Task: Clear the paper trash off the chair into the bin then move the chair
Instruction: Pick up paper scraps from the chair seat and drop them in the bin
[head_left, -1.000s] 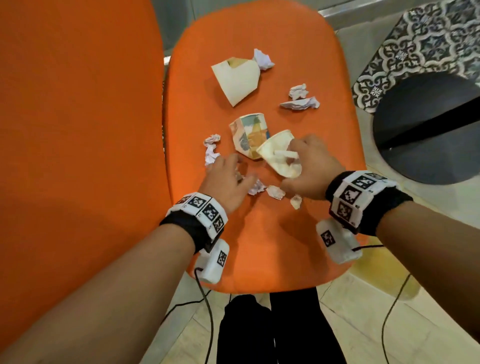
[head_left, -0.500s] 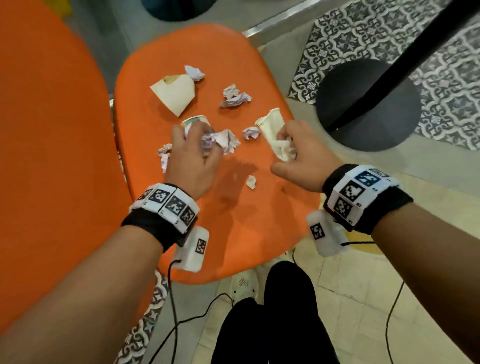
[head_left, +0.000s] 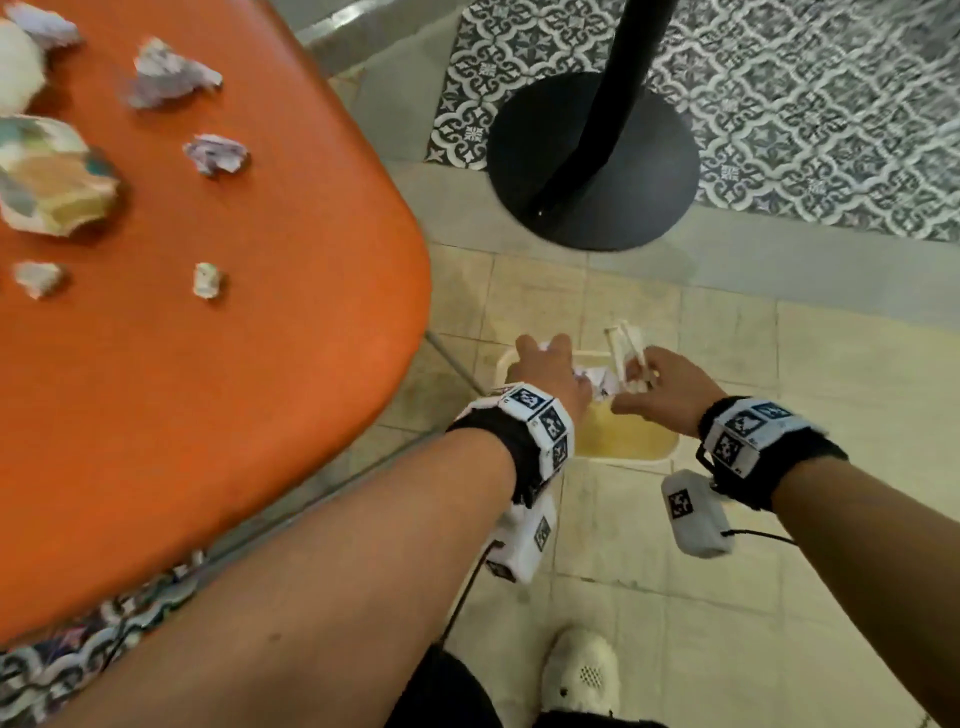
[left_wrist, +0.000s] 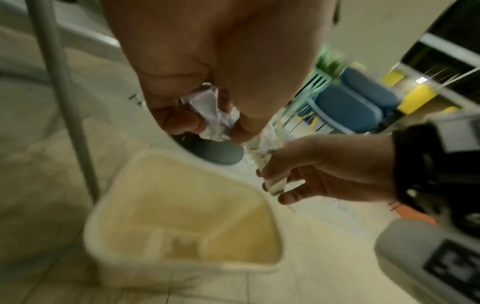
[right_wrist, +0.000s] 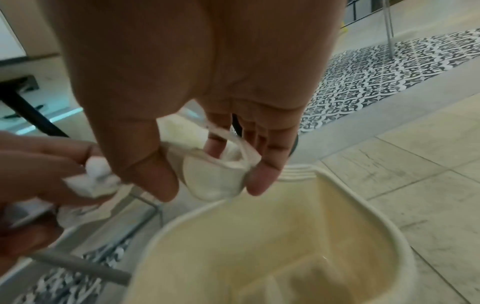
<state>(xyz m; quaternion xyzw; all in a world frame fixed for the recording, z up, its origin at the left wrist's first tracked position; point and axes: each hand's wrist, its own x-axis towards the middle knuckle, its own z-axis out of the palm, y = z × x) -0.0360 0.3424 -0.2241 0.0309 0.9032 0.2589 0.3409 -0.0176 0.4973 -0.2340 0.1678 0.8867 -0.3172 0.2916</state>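
The orange chair seat (head_left: 208, 364) fills the left of the head view. On it lie a crushed colourful cup (head_left: 52, 176) and several crumpled paper scraps (head_left: 215, 153). A cream bin (head_left: 628, 434) stands on the floor right of the chair. My left hand (head_left: 545, 358) hovers over the bin's left rim and pinches a crumpled white paper (left_wrist: 215, 115). My right hand (head_left: 649, 374) is beside it over the bin. It holds a crushed white paper cup (right_wrist: 213, 176) between thumb and fingers. The bin (right_wrist: 259, 246) looks nearly empty inside.
A black round stand base with a pole (head_left: 592, 161) sits on the floor beyond the bin. A grey chair leg (left_wrist: 62, 98) runs down just left of the bin. My white shoe (head_left: 582, 670) is near the bottom. Patterned tiles lie at the far right.
Both hands have left the chair seat and moved right and down over the bin, each carrying its paper. The head view has swung right with them.
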